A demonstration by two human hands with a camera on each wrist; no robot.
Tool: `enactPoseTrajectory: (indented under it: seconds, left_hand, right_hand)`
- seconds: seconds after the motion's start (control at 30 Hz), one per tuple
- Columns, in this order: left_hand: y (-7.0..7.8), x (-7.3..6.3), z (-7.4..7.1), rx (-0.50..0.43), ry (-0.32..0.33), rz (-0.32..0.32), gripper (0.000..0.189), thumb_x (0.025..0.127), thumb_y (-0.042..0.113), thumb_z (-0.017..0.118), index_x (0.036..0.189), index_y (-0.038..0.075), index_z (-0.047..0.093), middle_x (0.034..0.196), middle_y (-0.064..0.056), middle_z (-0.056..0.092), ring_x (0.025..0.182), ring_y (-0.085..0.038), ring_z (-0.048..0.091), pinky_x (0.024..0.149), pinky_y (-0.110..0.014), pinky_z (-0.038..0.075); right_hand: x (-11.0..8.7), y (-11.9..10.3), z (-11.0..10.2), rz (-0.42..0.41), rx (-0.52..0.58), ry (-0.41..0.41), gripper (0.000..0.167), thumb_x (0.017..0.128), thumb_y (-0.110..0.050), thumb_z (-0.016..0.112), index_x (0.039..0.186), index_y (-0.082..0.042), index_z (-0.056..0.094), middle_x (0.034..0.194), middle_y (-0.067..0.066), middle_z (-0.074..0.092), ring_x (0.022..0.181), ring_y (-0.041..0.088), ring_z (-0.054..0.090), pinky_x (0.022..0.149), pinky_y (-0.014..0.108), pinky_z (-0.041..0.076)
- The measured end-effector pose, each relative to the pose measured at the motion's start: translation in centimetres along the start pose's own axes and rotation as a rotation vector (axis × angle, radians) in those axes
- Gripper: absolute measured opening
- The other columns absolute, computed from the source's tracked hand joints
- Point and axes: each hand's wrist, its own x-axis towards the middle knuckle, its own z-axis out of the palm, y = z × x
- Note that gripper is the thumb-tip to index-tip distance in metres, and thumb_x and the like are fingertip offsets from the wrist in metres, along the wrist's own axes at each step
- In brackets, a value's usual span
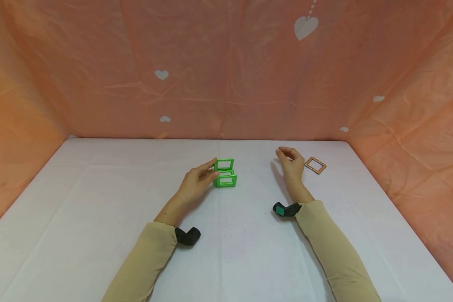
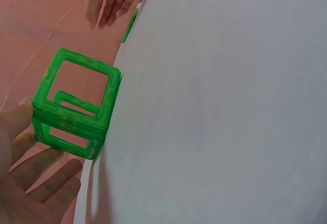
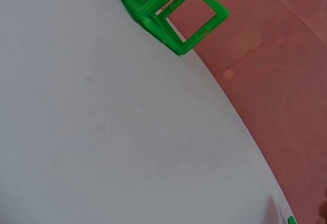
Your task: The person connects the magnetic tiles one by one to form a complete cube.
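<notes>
Presumably for steadiness, the left hand (image 1: 195, 180) pinches the green structure (image 1: 225, 176), far centre, by its left side; the right hand (image 1: 293, 167), fingers loosely curled, seemingly empty, hovers near the orange frame (image 1: 312, 169).

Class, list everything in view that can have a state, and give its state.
Green frames: joined, standing on the table, some panels upright
Left hand: pinching the green frames at one side
Right hand: held above the table, seemingly empty
Orange frame: lying flat on the table
Backdrop: hanging, creased
</notes>
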Motion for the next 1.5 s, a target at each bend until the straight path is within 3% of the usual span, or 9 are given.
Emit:
enactPoseTrajectory:
  seconds: [0.13, 0.23, 0.37, 0.7, 0.93, 1.2, 1.5]
  left_hand:
    - [0.1, -0.1, 0.0, 0.0, -0.004, 0.005, 0.052, 0.097, 0.021, 0.059, 0.145, 0.008, 0.043, 0.135, -0.022, 0.054, 0.118, -0.033, 0.059, 0.1, -0.045, 0.047]
    - [0.1, -0.1, 0.0, 0.003, -0.003, 0.01, 0.052, 0.097, 0.021, 0.059, 0.145, 0.007, 0.042, 0.135, -0.022, 0.054, 0.118, -0.033, 0.059, 0.1, -0.045, 0.047]
    - [0.0, -0.2, 0.0, 0.004, -0.002, 0.016, 0.053, 0.097, 0.02, 0.059, 0.145, 0.007, 0.042, 0.135, -0.022, 0.053, 0.117, -0.033, 0.059, 0.1, -0.045, 0.048]
    - [0.0, -0.1, 0.0, 0.005, -0.002, 0.017, 0.053, 0.097, 0.021, 0.059, 0.145, 0.008, 0.043, 0.137, -0.022, 0.053, 0.119, -0.033, 0.058, 0.1, -0.045, 0.047]
    - [0.1, -0.1, 0.0, 0.0, -0.008, 0.011, 0.053, 0.097, 0.021, 0.059, 0.145, 0.008, 0.042, 0.136, -0.022, 0.053, 0.118, -0.033, 0.059, 0.1, -0.045, 0.047]
    - [0.0, -0.1, 0.0, 0.001, -0.005, 0.0, 0.052, 0.097, 0.021, 0.058, 0.145, 0.009, 0.042, 0.135, -0.022, 0.054, 0.117, -0.033, 0.06, 0.099, -0.045, 0.048]
    - [-0.1, 0.0, 0.1, -0.013, 0.0, -0.002, 0.052, 0.096, 0.021, 0.059, 0.145, 0.009, 0.043, 0.134, -0.021, 0.055, 0.117, -0.033, 0.06, 0.1, -0.044, 0.047]
  right_hand:
    - [0.1, -0.1, -0.1, -0.041, -0.111, 0.026, 0.029, 0.083, -0.011, 0.07, 0.109, 0.001, 0.069, 0.117, 0.017, 0.06, 0.108, 0.021, 0.053, 0.086, 0.027, 0.043]
    - [0.2, 0.1, -0.3, -0.094, -0.18, 0.011, 0.037, 0.082, -0.009, 0.07, 0.117, 0.003, 0.065, 0.127, 0.022, 0.053, 0.124, 0.032, 0.046, 0.103, 0.041, 0.037]
    - [0.2, 0.2, -0.5, -0.1, -0.262, -0.026, 0.05, 0.082, -0.011, 0.071, 0.128, 0.004, 0.057, 0.138, 0.025, 0.045, 0.132, 0.037, 0.038, 0.112, 0.048, 0.028]
    - [0.8, 0.3, -1.0, -0.013, -0.44, -0.111, 0.068, 0.085, -0.021, 0.069, 0.143, 0.001, 0.041, 0.148, 0.025, 0.035, 0.139, 0.039, 0.029, 0.115, 0.051, 0.018]
    - [1.4, 0.5, -1.3, 0.049, -0.551, -0.141, 0.07, 0.087, -0.024, 0.066, 0.146, 0.0, 0.036, 0.149, 0.023, 0.036, 0.14, 0.037, 0.029, 0.115, 0.052, 0.018]
    - [1.6, 0.4, -1.3, 0.107, -0.594, -0.145, 0.069, 0.086, -0.024, 0.065, 0.143, 0.004, 0.038, 0.145, 0.026, 0.039, 0.135, 0.04, 0.032, 0.113, 0.051, 0.02]
    - [1.6, 0.5, -1.1, 0.079, -0.673, -0.12, 0.064, 0.084, -0.021, 0.066, 0.137, 0.007, 0.046, 0.137, 0.029, 0.046, 0.129, 0.043, 0.036, 0.11, 0.048, 0.025]
